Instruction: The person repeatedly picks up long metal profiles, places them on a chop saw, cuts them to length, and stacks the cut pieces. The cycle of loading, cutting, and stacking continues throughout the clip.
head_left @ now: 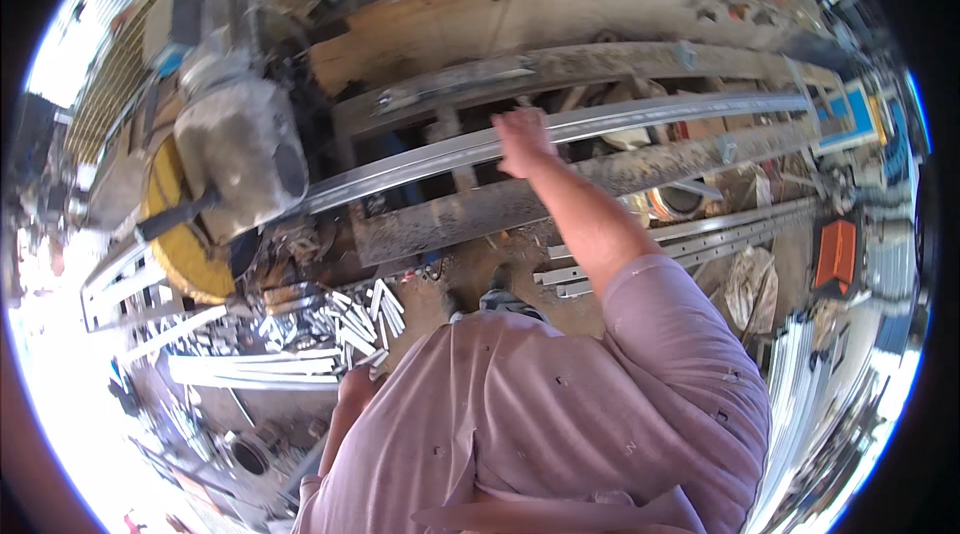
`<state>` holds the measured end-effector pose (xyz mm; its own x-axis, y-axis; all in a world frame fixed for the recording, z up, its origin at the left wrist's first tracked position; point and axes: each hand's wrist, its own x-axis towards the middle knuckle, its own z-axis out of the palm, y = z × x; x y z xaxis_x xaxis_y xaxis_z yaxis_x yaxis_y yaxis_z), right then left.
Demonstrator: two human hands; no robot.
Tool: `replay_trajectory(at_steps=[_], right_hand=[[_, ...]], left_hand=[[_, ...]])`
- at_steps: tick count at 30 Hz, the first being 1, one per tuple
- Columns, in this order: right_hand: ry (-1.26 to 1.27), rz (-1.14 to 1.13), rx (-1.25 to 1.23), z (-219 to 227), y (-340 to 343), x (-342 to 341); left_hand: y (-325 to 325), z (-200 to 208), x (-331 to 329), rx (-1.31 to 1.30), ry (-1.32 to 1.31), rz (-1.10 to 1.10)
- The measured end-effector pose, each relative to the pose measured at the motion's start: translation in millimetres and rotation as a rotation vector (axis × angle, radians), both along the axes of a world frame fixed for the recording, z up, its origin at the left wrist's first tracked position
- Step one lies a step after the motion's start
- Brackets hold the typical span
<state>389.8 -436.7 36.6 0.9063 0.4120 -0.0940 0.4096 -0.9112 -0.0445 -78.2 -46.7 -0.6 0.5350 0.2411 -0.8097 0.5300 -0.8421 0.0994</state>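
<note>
My right hand (522, 141) is stretched out over a long silver metal bar (650, 118), its fingers closed around it. The bar lies lengthwise on a grimy metal frame bench (450, 216), and its left end runs toward a cut-off saw (240, 149) with a yellow guard (172, 224). Down by my left side, my left hand (357, 389) looks closed beside a heap of short cut metal pieces (365, 319). A pale piece end shows at its fingers, but my body hides part of the hand, so what it grips is unclear.
Longer silver strips (255, 369) lie on the floor at the left. More metal bars (680, 244) rest beyond my right arm, near a crumpled pale sack (752, 284) and an orange box (835, 254). A cluttered ledge (560, 9) spans the far side.
</note>
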Motion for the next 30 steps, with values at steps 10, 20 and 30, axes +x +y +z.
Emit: replay_trajectory(at_steps=[10,20,30], right_hand=[[-0.084,0.036,0.02,-27.7,-27.9,23.0],[-0.255,0.128,0.148,-45.6,-30.5,27.1],[-0.19,0.081,0.073,-51.1,-31.0,28.1]], left_hand=[[38.6,-43.8,-159.8,-0.09,-0.028,0.476],[78.0,-127.5,-302.4,-0.054,-0.033,-0.462],[60.8,-68.8,-197.7,-0.12,-0.032,0.523]])
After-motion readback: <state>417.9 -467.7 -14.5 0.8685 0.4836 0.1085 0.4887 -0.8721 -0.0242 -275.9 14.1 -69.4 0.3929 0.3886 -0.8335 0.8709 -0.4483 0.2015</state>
